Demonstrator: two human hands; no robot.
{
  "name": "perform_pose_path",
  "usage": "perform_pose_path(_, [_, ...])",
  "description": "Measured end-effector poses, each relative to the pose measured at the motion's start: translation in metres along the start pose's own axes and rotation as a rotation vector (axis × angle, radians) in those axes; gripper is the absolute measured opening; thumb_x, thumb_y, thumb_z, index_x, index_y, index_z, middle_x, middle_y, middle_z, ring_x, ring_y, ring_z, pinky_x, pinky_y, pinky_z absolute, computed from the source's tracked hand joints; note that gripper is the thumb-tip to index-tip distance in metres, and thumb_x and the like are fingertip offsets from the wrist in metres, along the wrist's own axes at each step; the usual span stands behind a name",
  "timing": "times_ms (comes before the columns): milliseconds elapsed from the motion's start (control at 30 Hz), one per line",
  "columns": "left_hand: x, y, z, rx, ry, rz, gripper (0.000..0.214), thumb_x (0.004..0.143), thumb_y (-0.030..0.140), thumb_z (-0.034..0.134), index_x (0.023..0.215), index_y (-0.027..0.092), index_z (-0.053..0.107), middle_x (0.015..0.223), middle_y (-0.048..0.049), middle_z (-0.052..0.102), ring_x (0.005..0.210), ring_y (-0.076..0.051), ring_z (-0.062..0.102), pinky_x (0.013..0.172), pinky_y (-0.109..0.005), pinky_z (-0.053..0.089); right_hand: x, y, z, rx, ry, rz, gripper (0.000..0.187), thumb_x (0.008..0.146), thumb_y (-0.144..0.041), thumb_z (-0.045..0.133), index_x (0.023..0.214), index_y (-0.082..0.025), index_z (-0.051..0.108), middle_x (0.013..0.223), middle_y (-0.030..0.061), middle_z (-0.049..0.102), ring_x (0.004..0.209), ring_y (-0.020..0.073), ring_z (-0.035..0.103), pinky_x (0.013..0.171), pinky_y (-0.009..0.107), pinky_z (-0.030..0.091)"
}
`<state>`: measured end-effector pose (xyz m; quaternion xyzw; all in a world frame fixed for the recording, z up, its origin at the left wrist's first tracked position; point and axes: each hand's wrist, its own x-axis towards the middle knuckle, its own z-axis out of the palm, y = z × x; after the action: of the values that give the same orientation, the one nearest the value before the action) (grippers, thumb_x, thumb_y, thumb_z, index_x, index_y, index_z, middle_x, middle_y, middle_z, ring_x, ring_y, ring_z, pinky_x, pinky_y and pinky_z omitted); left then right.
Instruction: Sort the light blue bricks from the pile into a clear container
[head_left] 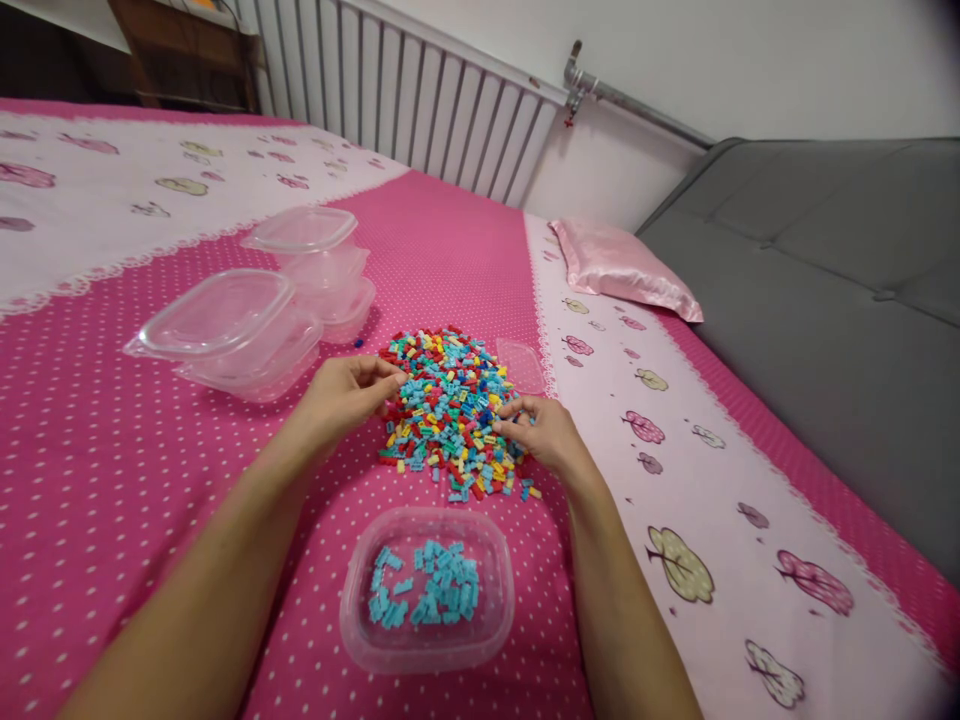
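Note:
A heap of small plastic building bricks [450, 400] in blue, red, yellow, green and other colours lies on the pink dotted bedspread. My left hand [352, 392] is at the heap's left edge, thumb and forefinger pinched together at the bricks. On the right edge, my right hand [546, 432] also has its fingers closed in a pinch. What either hand holds, if anything, is too small to make out. Nearer to me, between my forearms, stands a clear plastic container [427, 658] with only light blue bricks [446, 585] in it.
Several clear plastic containers [225, 310] are stacked at the left beyond my left hand. A clear flat lid [521, 367] lies right of the heap, and one dark blue brick [358, 342] sits apart. Farther off are a pink pillow [626, 270], grey headboard [825, 270] and radiator [420, 95].

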<state>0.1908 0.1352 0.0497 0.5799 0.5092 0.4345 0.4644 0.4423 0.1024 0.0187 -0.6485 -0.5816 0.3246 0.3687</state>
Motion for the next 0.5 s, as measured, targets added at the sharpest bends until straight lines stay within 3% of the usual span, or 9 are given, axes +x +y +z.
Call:
perform_pose_path(233, [0.000, 0.000, 0.000, 0.015, 0.002, -0.021, 0.023, 0.059, 0.037, 0.069, 0.065, 0.015, 0.065, 0.049, 0.0021, 0.058, 0.044, -0.009, 0.050, 0.047, -0.021, 0.041, 0.000, -0.003, -0.002, 0.023, -0.030, 0.040, 0.025, 0.062, -0.039, 0.071, 0.069, -0.016, 0.067, 0.048, -0.0058, 0.044, 0.045, 0.0084, 0.040, 0.046, 0.023, 0.029])
perform_pose_path(367, [0.000, -0.001, 0.000, 0.012, 0.004, -0.007, 0.025, 0.059, 0.039, 0.070, 0.065, 0.015, 0.065, 0.049, 0.0022, 0.058, 0.044, -0.009, 0.050, 0.046, -0.020, 0.040, -0.003, -0.010, -0.004, 0.273, -0.010, 0.078, 0.028, 0.060, -0.039, 0.076, 0.072, -0.015, 0.067, 0.052, -0.0057, 0.049, 0.047, 0.0066, 0.040, 0.046, 0.020, 0.031])
perform_pose_path(500, [0.000, -0.003, -0.001, 0.011, 0.004, 0.002, 0.028, 0.058, 0.041, 0.070, 0.066, 0.015, 0.065, 0.051, 0.0015, 0.059, 0.045, -0.010, 0.051, 0.045, -0.020, 0.039, -0.002, -0.015, -0.007, 0.663, -0.001, 0.161, 0.029, 0.058, -0.033, 0.083, 0.074, -0.016, 0.065, 0.056, -0.0066, 0.053, 0.046, 0.0036, 0.041, 0.041, 0.016, 0.032])
